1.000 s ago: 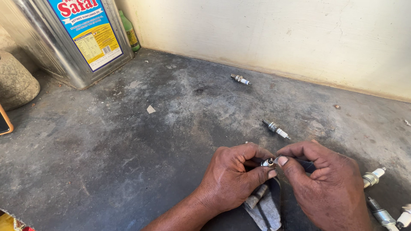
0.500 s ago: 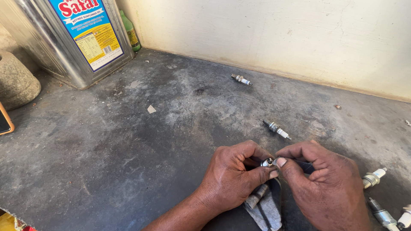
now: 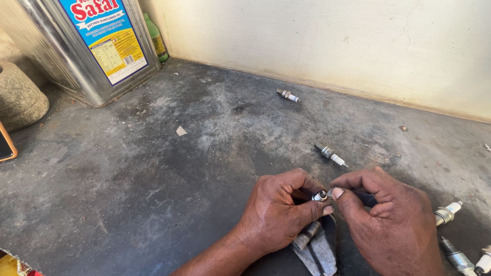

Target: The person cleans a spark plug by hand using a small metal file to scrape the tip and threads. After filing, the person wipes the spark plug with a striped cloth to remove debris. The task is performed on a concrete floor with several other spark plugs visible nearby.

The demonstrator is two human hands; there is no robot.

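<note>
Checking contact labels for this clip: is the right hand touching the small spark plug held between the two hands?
Touching. The head view shows the right hand's thumb and fingers pressed against the metal end of the spark plug.

Workshop: spark plugs (image 3: 331,154) strewn on grimy concrete floor (image 3: 153,179).

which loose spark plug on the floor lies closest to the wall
The small metal spark plug with white tip, alone near the cream wall; the others lie nearer the hands.
</note>
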